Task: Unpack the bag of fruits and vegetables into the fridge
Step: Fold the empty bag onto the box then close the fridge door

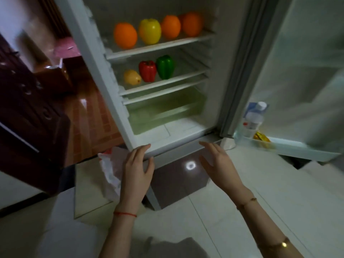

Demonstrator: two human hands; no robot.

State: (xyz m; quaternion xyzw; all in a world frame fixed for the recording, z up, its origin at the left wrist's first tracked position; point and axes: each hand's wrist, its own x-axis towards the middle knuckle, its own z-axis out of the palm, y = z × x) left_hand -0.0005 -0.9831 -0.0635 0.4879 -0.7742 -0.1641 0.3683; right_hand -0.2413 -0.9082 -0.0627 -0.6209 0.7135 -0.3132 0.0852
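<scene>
Fingers (147, 148) of both hands spread loose, holding nothing; the bag (109, 170) lies on the floor just beside the left hand (136, 172), nearer than the right hand (217, 162)

Fridge (96, 58): white, frost-crusted frame. Shelves (160, 47): clear, smooth. Crisper drawer (163, 110): translucent greenish plastic. Bag (109, 170): thin crinkled plastic. Floor tiles (260, 183): pale, glossy. Cabinet (28, 118): dark lacquered wood. Peppers (156, 69): glossy-skinned.
</scene>
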